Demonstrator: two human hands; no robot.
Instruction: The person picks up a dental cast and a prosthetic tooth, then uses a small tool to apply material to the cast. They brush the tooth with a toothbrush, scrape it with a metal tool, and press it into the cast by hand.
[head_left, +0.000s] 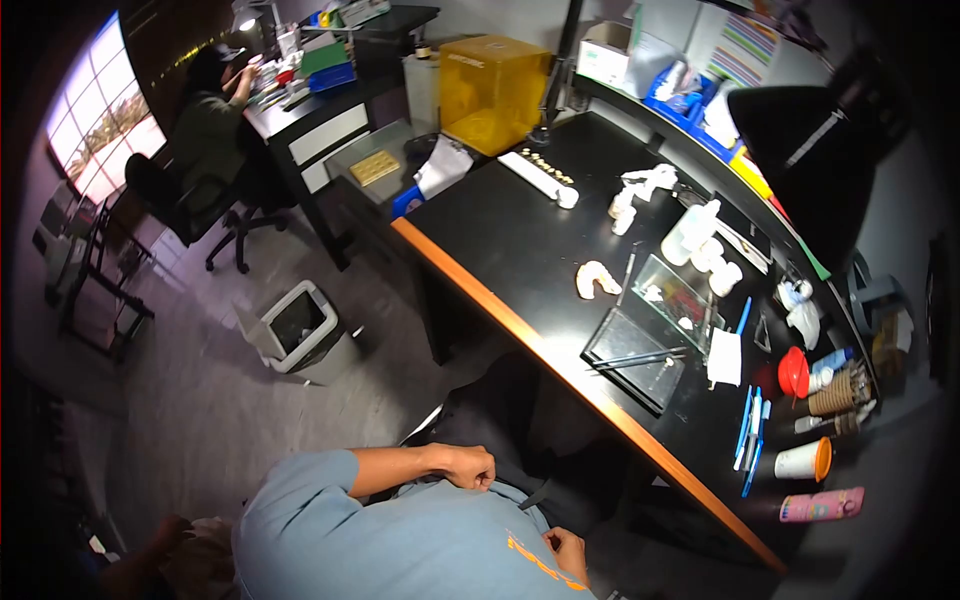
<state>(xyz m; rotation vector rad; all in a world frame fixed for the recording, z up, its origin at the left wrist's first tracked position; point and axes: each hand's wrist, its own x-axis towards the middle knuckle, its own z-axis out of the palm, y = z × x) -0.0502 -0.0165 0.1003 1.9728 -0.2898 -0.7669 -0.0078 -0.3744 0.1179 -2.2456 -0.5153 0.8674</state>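
Note:
Below the table's edge, my left hand rests at the front of my blue-grey shirt, with its fingers curled closed. Whether it holds anything is hidden. Farther right and lower, my right hand lies against the shirt near the orange print, partly covered. Its visible fingers are bent together, and their contents cannot be made out. Both hands are off the black table. On the table, a dental-arch-shaped cast lies near a dark flat plate with thin tools across it.
A yellow translucent box stands behind the table. Bottles, blue pens, a red bowl and a pink tube line the right side. A bin is on the floor. Another person sits at a far desk.

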